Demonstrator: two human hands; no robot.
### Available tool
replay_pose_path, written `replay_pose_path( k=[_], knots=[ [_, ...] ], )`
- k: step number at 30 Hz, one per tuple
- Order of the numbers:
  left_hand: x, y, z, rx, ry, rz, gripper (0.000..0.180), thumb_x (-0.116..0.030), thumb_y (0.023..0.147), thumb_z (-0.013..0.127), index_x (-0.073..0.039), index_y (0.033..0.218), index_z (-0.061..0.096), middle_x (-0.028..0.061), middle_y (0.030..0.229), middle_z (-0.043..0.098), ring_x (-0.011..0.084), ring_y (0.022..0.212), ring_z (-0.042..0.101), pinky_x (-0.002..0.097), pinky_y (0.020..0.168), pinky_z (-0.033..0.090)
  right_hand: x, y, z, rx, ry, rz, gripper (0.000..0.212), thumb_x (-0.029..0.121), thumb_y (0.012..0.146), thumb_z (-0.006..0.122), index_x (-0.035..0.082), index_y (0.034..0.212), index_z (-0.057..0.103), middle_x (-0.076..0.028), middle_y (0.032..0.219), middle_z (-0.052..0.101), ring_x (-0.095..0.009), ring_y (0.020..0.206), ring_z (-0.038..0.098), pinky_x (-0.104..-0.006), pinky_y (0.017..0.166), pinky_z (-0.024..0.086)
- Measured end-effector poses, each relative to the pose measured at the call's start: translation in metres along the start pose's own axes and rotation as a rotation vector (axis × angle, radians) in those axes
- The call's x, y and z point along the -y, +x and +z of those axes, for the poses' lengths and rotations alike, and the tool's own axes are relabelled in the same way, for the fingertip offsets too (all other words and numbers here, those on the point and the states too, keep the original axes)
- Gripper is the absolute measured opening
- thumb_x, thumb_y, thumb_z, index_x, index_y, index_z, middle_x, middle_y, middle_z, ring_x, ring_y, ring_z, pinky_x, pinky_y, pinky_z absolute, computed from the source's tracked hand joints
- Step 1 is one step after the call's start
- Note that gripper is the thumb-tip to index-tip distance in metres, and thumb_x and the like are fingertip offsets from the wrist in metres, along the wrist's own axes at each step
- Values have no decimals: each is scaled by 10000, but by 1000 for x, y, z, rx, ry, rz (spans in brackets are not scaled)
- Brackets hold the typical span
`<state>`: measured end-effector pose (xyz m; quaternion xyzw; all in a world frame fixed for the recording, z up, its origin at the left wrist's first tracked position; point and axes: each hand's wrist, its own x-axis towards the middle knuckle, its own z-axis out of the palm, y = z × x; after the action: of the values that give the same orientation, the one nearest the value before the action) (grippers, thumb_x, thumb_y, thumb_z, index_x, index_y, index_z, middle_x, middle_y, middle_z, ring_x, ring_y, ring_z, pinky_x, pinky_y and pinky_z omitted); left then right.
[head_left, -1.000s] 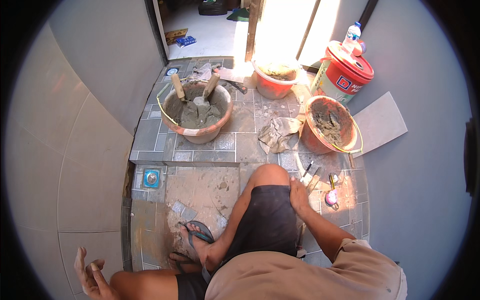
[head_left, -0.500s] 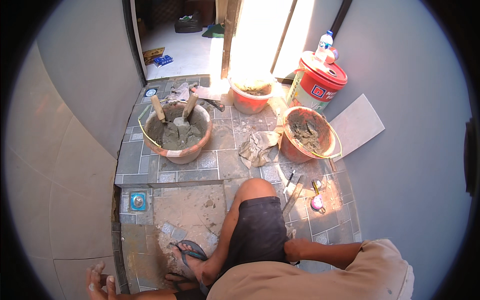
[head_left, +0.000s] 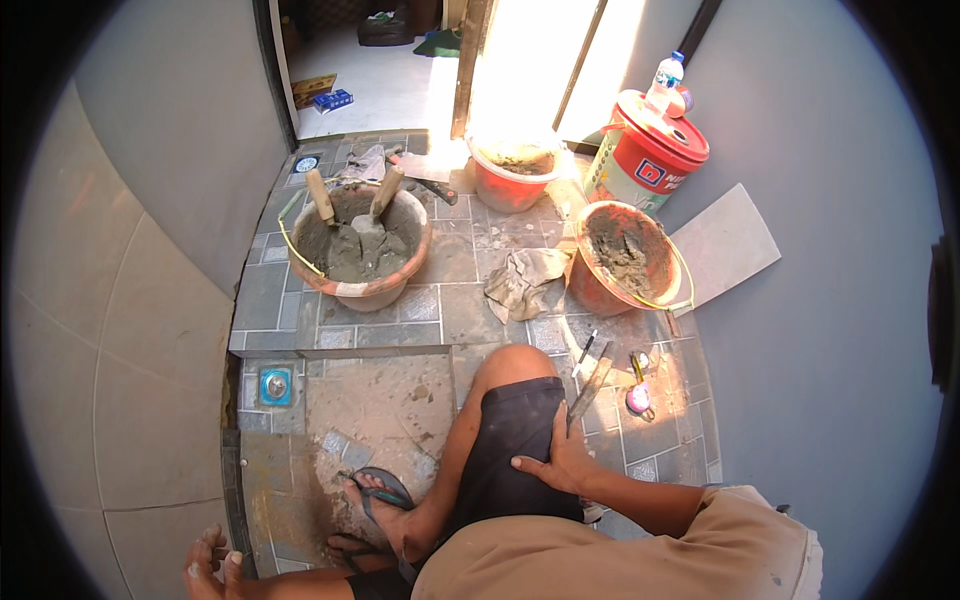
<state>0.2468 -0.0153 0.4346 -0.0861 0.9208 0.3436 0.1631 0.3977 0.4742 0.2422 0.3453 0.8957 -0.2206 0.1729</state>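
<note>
My right hand lies on the dark shorts over my thigh, its thumb and fingers spread, holding nothing. Just beyond its fingertips a narrow grey-brown strip rests on the tiles. A pen and a small pink-and-yellow tape measure are close by. At the lower left my left hand hangs near the wall, fingers loosely bent and apart, with pale smears on them and nothing in the grip.
Ahead stands a bucket of wet mortar with two wooden-handled trowels. Two more mortar buckets, a crumpled rag, a lidded paint pail bearing a water bottle, and a loose tile are farther right. A low step edge crosses the floor.
My right hand has moved from beside my hip up onto my thigh, and its fingers have spread. My left hand has shifted slightly. The buckets appear a little higher and farther right in view.
</note>
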Motion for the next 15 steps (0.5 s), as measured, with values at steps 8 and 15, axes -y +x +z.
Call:
replay_pose_path(
  k=[8,15],
  knots=[
    [-3,-4,5,-177,191,83,462,-104,926,724,-34,1379,664,130,1183,713,247,994,655,390,902,522,1,8,33,-386,328,-226,994,432,980,680,-125,1613,154,-423,1506,341,-553,1394,392,-565,1192,307],
    [-33,-1,9,-197,208,124,445,-132,886,771,-26,1311,694,163,1092,714,304,956,687,403,876,542,-11,12,41,-414,322,-264,855,335,1035,605,-118,1618,173,-402,1568,306,-535,1450,343,-551,1233,253]
  ],
)
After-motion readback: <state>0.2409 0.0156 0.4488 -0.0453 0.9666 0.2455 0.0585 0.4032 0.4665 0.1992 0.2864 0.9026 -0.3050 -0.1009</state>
